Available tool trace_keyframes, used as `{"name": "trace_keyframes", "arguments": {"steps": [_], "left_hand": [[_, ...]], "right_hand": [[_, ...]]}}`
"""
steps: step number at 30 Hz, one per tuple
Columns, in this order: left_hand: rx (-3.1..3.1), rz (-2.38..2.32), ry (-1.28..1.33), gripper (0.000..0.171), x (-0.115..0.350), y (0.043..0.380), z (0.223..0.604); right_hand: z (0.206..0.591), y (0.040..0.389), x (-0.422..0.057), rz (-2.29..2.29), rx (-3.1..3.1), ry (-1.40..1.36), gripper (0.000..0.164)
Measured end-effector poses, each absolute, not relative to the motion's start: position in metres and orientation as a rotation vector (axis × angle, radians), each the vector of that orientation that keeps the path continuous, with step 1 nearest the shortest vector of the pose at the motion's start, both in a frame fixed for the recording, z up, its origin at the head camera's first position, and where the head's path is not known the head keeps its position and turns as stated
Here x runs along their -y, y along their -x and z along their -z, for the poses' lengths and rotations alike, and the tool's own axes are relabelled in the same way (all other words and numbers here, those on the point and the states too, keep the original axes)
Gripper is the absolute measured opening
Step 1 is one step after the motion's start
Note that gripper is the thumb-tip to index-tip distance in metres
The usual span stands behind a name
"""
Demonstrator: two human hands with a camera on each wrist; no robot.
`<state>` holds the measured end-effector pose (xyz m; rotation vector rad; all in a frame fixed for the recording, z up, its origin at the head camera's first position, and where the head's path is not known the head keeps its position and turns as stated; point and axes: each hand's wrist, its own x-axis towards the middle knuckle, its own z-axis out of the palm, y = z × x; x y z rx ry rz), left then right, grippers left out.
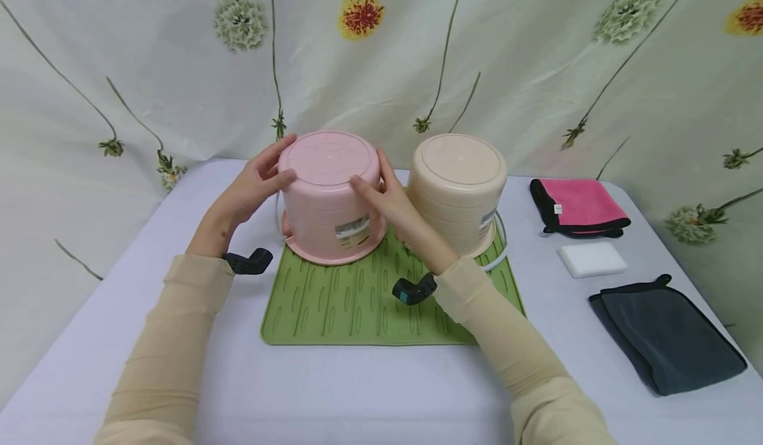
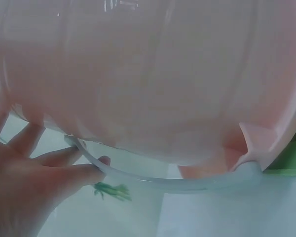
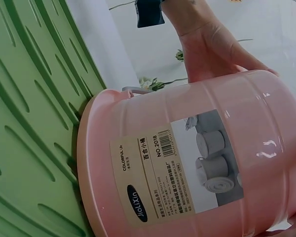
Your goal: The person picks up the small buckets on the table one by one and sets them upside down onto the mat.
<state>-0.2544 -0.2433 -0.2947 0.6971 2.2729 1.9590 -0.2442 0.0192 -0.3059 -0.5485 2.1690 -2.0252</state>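
A pink plastic bucket (image 1: 328,213) stands upside down at the back left of a green ridged mat (image 1: 357,306). My left hand (image 1: 253,183) holds its left side near the upturned base, thumb toward me and fingers around the back. In the left wrist view the thumb lies by the pale handle (image 2: 167,185), which hangs in a loop along the bucket. From the opposite side my right hand (image 1: 396,203) holds the same bucket, its thumb on the front near the base. A printed label (image 3: 177,168) shows on the wall facing me.
To the right, a cream bucket (image 1: 456,200) also sits upside down on the mat, its white handle (image 1: 502,246) sticking out. Farther right lie a folded pink cloth (image 1: 584,203), a white sponge (image 1: 593,259) and a dark grey cloth (image 1: 673,339). A flowered curtain (image 1: 357,81) hangs behind the table.
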Motion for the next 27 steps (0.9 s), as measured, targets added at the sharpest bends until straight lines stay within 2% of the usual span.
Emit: {"name": "trace_keyframes", "arguments": {"steps": [17,22,27], "left_hand": [[-2.326,-1.966,-0.666,0.064,0.239,0.260,0.302],[-2.465,-1.903,-0.499,0.058,0.253,0.254,0.309],[-2.490,-1.877,-0.277,0.059,0.284,0.237,0.318]], "right_hand": [[0.300,0.246,-0.021,1.989,-2.205,0.499,0.082],[0.293,0.225,-0.041,1.980,-2.200,0.711,0.076],[0.279,0.185,-0.094,1.941,-2.182,1.047,0.075]]}}
